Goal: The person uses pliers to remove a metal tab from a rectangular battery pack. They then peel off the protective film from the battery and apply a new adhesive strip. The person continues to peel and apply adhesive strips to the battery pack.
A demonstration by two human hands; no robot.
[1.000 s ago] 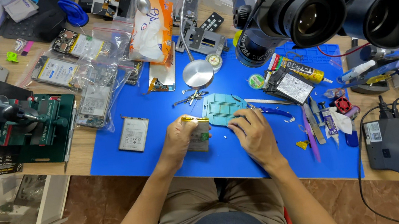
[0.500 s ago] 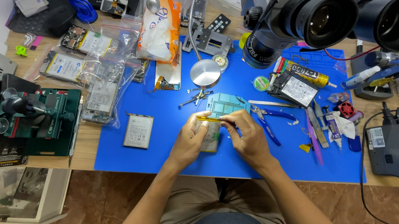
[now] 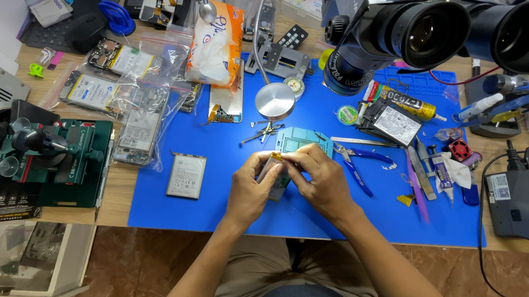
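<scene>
Hands (image 3: 286,183) closer together on circuit board (image 3: 277,179)

An electronics repair workshop: large grey stereo microscope (image 3: 438,17), blue rubber work mat (image 3: 222,140), bagged phone parts (image 3: 138,117) on the wooden counter (image 3: 116,188)

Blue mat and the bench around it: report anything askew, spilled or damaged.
Nothing spilled. The left hand and right hand hold a small phone part over the blue mat. Clear bags of parts sprawl over its left edge; a flat battery lies loose.
</scene>
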